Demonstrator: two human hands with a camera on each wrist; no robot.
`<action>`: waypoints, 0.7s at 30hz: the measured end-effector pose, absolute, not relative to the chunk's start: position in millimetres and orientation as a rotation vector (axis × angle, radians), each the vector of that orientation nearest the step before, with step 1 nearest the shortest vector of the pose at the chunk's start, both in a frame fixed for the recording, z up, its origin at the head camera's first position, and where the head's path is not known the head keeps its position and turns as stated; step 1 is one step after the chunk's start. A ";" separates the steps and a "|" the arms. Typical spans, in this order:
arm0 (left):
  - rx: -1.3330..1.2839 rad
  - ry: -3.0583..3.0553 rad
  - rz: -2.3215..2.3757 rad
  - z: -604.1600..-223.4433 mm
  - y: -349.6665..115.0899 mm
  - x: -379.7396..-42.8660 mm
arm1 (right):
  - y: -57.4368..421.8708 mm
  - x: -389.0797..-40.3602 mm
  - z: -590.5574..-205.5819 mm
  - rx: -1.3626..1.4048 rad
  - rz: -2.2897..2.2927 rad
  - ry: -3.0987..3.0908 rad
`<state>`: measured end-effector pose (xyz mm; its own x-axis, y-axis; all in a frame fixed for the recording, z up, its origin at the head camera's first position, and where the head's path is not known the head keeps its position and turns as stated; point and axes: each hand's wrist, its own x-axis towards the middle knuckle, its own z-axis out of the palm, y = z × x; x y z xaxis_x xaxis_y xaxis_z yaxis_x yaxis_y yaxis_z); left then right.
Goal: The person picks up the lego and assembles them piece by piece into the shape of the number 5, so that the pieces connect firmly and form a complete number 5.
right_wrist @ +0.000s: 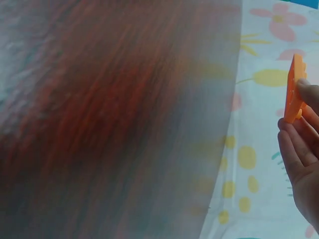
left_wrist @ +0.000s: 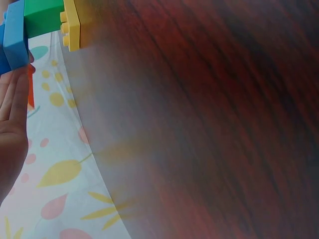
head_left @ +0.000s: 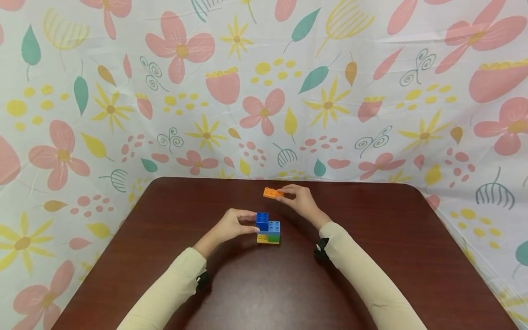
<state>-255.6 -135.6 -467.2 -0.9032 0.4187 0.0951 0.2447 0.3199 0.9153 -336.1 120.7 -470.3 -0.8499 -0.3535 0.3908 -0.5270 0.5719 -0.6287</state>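
A small stack of toy building bricks (head_left: pixel 274 225) stands near the middle of the table. Its base is a thin yellow plate (left_wrist: pixel 73 26), with a green brick (left_wrist: pixel 44 18) on one end. Above that lies a light blue brick (left_wrist: pixel 16 36), and a dark blue brick (head_left: pixel 261 221) tops its left side. From the left, my left hand (head_left: pixel 230 225) grips the stack at the blue bricks, thumb in front and fingers behind. Farther back, my right hand (head_left: pixel 303 201) pinches a thin orange toy brick (right_wrist: pixel 294 92) by its right end, studs upward in the head view.
The dark brown wooden table (head_left: pixel 371 215) has a glossy top and reaches back to a flower-printed cloth (head_left: pixel 264 91) hanging behind and at both sides. A dark band (head_left: pixel 321 250) sits at the right wrist, another (head_left: pixel 202 279) at the left.
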 end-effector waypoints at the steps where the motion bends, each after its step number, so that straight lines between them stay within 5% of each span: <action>1: 0.608 2.420 1.631 -466.9 -135.6 -255.7 | 121.8 -334.9 -469.5 0.730 1.153 -2.583; 21: 0.671 2.402 1.667 -467.2 -135.1 -255.7 | 129.7 -302.1 -448.7 0.936 1.211 -2.469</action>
<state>-255.7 -135.1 -467.2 -0.8905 0.4346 0.1343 0.2779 0.2860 0.9170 -302.1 129.7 -448.7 -0.7674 -0.4420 0.4645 -0.6378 0.4528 -0.6230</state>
